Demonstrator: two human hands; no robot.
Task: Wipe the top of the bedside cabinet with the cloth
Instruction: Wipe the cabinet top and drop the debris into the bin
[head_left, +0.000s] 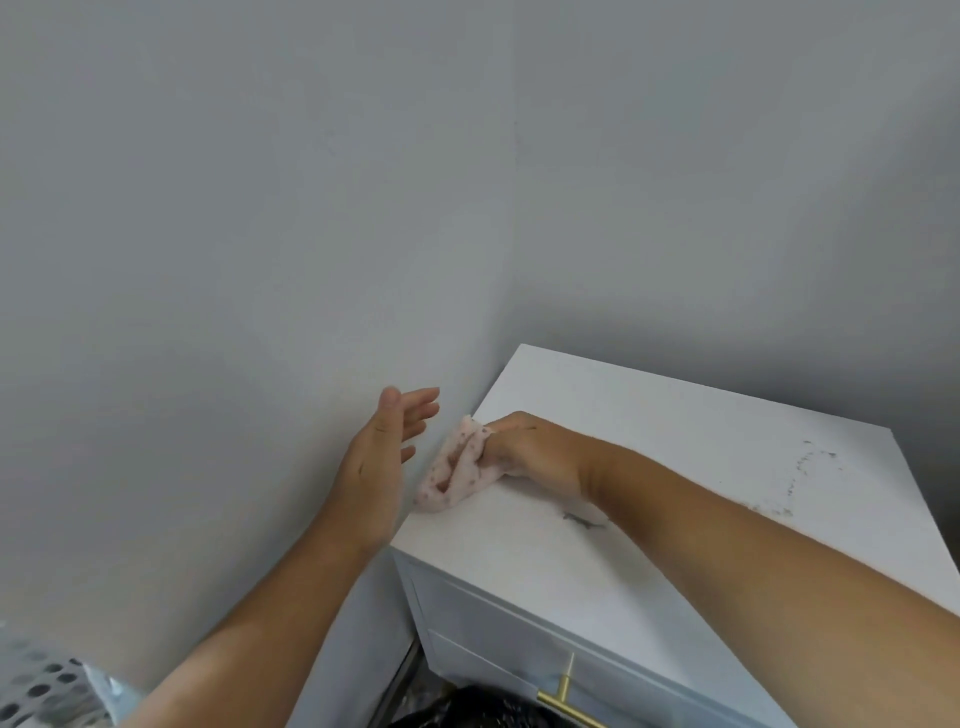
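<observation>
The white bedside cabinet (675, 415) stands in the corner, its top filling the right half of the head view. My right hand (530, 447) presses a pale pink speckled cloth (457, 470) onto the top at its left edge, fingers closed over it. My left hand (382, 452) hovers just off that left edge, flat and open, palm turned toward the cloth, holding nothing. Dark crumbs (800, 478) are scattered over the right part of the top, and a small dark smear (584, 520) lies beside my right forearm.
Grey walls (260, 234) meet in a corner just behind the cabinet. A drawer front with a brass handle (563, 696) faces me. A perforated white basket (36, 686) sits at the bottom left, and something black and shiny (467, 709) lies below the cabinet.
</observation>
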